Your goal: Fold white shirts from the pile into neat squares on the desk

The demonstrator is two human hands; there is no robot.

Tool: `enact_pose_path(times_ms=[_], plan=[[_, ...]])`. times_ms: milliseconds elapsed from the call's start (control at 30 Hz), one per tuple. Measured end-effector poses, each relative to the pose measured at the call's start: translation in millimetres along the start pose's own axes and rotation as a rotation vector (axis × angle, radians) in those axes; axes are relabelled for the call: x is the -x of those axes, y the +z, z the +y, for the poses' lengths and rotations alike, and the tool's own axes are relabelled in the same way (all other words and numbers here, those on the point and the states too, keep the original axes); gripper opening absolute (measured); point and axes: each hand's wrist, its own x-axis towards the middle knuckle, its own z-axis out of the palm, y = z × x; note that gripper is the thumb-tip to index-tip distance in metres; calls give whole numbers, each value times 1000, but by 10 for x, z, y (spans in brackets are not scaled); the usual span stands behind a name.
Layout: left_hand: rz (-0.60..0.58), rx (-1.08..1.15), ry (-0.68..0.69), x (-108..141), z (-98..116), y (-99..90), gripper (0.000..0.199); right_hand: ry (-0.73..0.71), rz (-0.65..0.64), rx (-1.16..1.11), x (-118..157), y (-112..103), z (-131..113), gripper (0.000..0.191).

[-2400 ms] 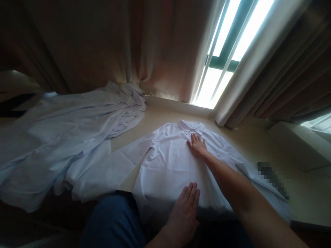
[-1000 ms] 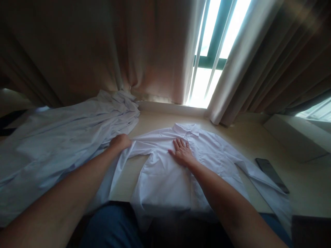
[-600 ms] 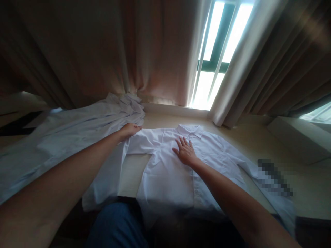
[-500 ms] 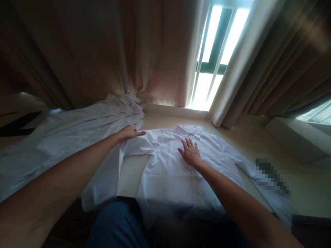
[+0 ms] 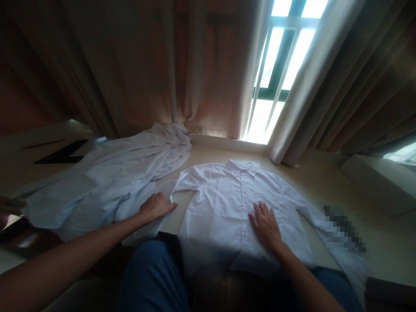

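Note:
A white long-sleeved collared shirt (image 5: 221, 208) lies front side up, its collar toward the window and its lower edge toward me. My left hand (image 5: 157, 207) is at the sleeve on the left, fingers curled over the cloth and thumb pointing right. That sleeve bends down toward me at the hand. My right hand (image 5: 267, 223) rests flat on the shirt front, right of the button line, with its fingers spread a little. The other sleeve runs down to the right.
A heap of white garments (image 5: 107, 177) lies on the left of the pale surface (image 5: 208, 151). Curtains (image 5: 221, 78) hang behind, beside a bright window (image 5: 276, 56). A pixelated dark item (image 5: 344, 227) lies at the right, near a pale box (image 5: 373, 182).
My left hand has come down toward me, and the left sleeve now bends downward more sharply. My right hand has slid from below the collar to lower on the right front. The view has shifted.

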Motion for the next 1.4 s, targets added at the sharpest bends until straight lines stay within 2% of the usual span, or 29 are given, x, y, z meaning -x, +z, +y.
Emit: enact_pose_path(times_ms=[133, 267, 367, 467, 533, 567, 667, 767, 833, 900, 1000, 1067, 1133, 1267, 1333, 1400], plan=[[-3, -95, 136, 209, 96, 86, 62, 28, 21, -18, 28, 16, -10, 62], [3, -103, 141, 321, 170, 128, 34, 33, 36, -51, 16, 14, -19, 58], [26, -85, 110, 320, 188, 44, 31, 38, 47, -80, 19, 30, -4, 57], [142, 84, -39, 231, 158, -274, 32, 38, 51, -101, 18, 32, 5, 57], [239, 354, -172, 144, 125, -619, 26, 41, 41, -113, 16, 23, 3, 57], [257, 442, -193, 102, 116, -810, 22, 44, 39, -118, 15, 17, 1, 57], [171, 681, -139, 22, 185, -1333, 11, 49, 45, -138, 25, 8, -1, 57], [31, 889, -34, 41, 475, -1600, 10, 45, 54, -176, 38, 0, 5, 56], [-56, 1005, 35, 105, 789, -1603, 13, 46, 55, -239, 27, -41, -11, 56], [-189, 1161, 105, 198, 1157, -1503, 16, 29, 86, -370, -20, -140, -73, 56], [-294, 1200, 178, 358, 1710, -1295, 18, -31, 138, -774, -165, -398, -275, 58], [-348, 1219, 225, 451, 2022, -1202, 14, -55, 61, -1138, -290, -593, -450, 68], [-382, 1229, 265, 514, 2262, -1175, 12, -89, -83, -1430, -393, -757, -601, 72], [-381, 1221, 316, 568, 2498, -1219, 15, -89, -321, -1697, -427, -905, -665, 38], [-341, 1214, 320, 604, 2496, -1168, 17, 22, -333, -1752, -389, -891, -561, 32], [-256, 1168, 328, 672, 2422, -991, 22, 178, -266, -1759, -368, -857, -393, 32]])
